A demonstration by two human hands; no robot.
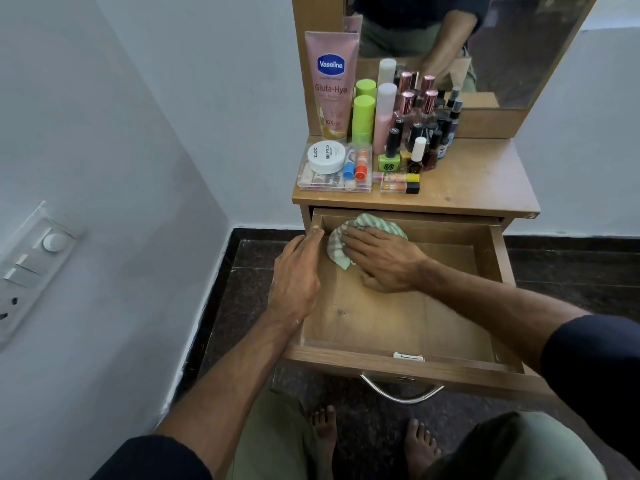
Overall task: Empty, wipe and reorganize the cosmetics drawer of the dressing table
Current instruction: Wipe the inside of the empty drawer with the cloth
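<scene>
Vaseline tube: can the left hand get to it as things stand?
Probably yes. The left hand only rests on the drawer's left wall, holding nothing, and the Vaseline tube stands at the tabletop's back left, on that side. The clear organizer box sits in front, so it would reach over that.

I am looking into a corner where two pale bluish-white walls (145,109) are meeting. A white switch panel (29,268) is sitting on the left wall, with a round knob and sockets. Dark speckled stone floor (249,289) is running below, edged by a dark skirting strip. A wooden table (485,181) is standing against the far wall, carrying a tilted mirror (519,50) in a wooden frame. Soft, even light is filling the room.
</scene>
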